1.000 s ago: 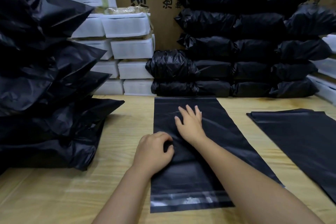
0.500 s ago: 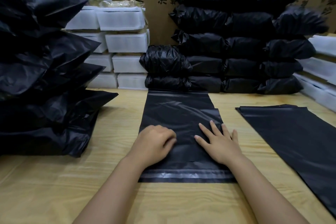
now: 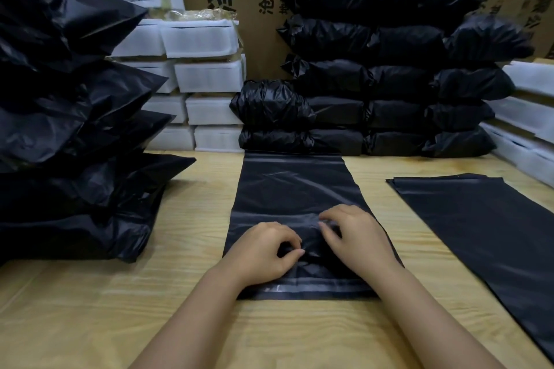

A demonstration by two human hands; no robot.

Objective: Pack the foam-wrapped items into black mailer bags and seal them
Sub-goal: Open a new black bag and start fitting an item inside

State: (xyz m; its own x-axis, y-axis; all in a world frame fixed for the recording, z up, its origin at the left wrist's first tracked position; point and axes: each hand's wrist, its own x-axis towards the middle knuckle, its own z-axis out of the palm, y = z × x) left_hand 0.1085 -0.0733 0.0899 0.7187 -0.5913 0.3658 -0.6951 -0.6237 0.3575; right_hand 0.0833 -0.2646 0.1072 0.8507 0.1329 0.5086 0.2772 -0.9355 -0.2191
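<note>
Head view: your wooden table (image 3: 90,323) carries everything. A heap of filled black bags (image 3: 60,129) crowds its left edge. A neater stack of filled bags (image 3: 389,75) lines the far edge against printed cardboard boxes (image 3: 254,39). White foam-wrapped items (image 3: 207,75) are piled at the far left, between the heap and the stack. Flat spare mailers (image 3: 479,234) lie along the right edge.

The mailer bag (image 3: 293,189) lies flat at mid-table, running lengthwise from you to the foot of the far stack. It is glossy and lightly creased, with its grey adhesive strip (image 3: 299,289) at the near end beneath your wrists.

Both your forearms reach in from the near edge. Your left hand (image 3: 263,252) curls knuckles-up, thumb and fingertips pinching the film. Your right hand (image 3: 356,237) sits just beside it, fingers bent and gathering the puckered film.
</note>
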